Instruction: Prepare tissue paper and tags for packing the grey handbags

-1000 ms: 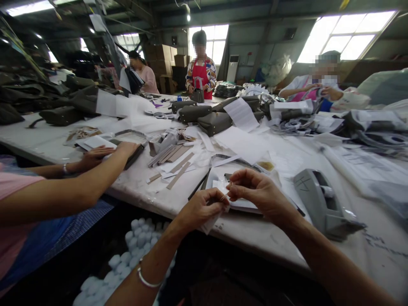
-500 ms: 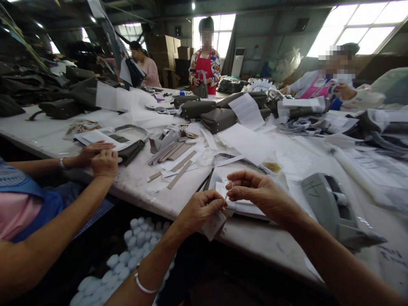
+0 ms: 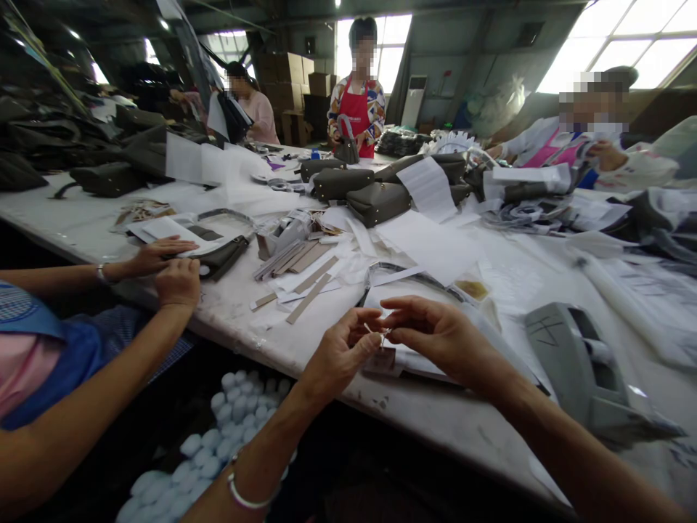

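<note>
White worktable (image 3: 229,305) under a skylit workshop roof

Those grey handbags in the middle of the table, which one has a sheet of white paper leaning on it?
The rightmost, nearest handbag: the paper rests against its right end. The two handbags behind it are bare.

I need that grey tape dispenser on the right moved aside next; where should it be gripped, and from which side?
Grip the tape dispenser across its long flat side walls, coming down from above at mid-body. It lies lengthwise with the sloped nose toward the right hand, and the open slot on top gives no solid surface, so the sides look the surest hold.
</note>
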`<action>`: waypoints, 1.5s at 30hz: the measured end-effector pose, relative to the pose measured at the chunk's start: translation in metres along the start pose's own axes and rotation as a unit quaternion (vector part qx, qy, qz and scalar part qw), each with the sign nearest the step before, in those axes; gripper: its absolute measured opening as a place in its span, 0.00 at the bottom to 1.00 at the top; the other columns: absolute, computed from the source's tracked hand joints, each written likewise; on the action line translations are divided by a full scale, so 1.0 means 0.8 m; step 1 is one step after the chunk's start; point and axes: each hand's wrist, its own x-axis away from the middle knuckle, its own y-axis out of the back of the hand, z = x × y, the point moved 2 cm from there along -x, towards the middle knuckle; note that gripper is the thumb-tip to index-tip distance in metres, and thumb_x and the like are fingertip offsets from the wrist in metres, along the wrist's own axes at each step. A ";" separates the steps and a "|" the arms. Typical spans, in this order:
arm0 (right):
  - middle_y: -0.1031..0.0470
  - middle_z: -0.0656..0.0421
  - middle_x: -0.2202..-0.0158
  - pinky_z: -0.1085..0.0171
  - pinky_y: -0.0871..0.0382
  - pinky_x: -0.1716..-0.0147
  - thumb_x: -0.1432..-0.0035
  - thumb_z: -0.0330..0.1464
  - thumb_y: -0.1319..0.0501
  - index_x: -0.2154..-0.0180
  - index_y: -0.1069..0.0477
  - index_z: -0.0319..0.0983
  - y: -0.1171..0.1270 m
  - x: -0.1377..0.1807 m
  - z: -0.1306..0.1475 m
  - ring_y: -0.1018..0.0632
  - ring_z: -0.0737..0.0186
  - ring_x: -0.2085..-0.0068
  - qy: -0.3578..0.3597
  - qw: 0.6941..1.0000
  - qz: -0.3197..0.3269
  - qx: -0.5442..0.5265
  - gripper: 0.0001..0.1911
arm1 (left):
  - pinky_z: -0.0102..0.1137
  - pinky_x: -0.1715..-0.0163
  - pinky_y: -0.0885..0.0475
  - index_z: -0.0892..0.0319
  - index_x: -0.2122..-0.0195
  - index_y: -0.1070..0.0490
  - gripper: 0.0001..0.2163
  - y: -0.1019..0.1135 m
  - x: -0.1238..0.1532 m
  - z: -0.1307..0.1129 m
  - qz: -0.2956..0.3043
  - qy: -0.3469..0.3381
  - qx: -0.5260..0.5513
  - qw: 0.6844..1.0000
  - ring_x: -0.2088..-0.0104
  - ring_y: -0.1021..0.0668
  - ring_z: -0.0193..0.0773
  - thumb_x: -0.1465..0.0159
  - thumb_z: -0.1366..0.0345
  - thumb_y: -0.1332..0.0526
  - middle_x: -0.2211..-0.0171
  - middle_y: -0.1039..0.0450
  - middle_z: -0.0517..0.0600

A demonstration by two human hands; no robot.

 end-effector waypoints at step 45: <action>0.27 0.57 0.63 0.66 0.36 0.62 0.39 0.45 0.37 0.73 0.33 0.38 0.030 0.021 0.024 0.29 0.63 0.62 -0.046 0.977 0.194 0.072 0.19 | 0.32 0.50 0.33 0.59 0.65 0.23 0.10 0.009 0.003 -0.010 0.147 -0.020 -0.140 0.979 0.56 0.25 0.39 0.32 0.59 0.39 0.59 0.25 0.51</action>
